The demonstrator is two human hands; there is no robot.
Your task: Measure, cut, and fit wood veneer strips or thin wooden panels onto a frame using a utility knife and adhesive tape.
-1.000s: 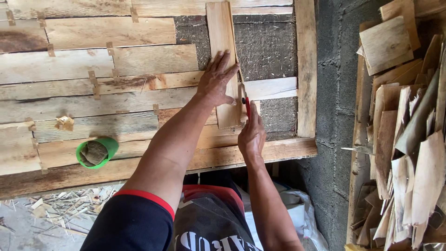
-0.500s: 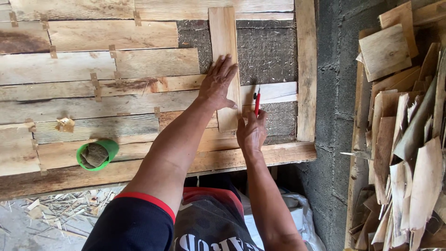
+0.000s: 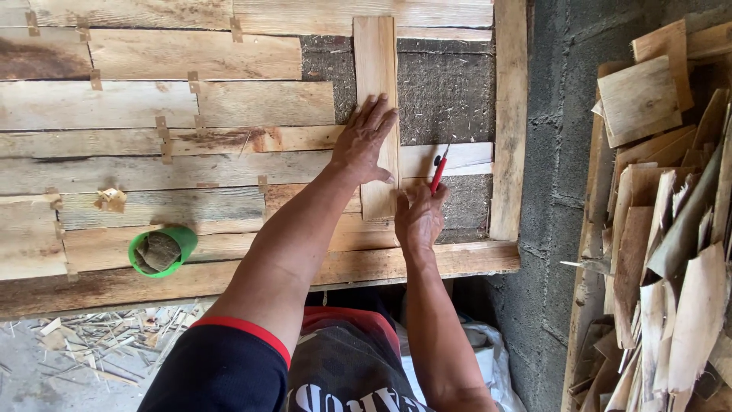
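The left hand [image 3: 366,141] is kept flat on the upright plank [image 3: 376,76] while the red pencil [image 3: 438,172], gripped by the right hand [image 3: 418,220], has been lifted toward one o'clock.

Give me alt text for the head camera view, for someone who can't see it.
A person's left hand presses a short upright wooden board flat against a panel of horizontal planks, while the right hand holds a red pen beside it. A green cup lies lower left.
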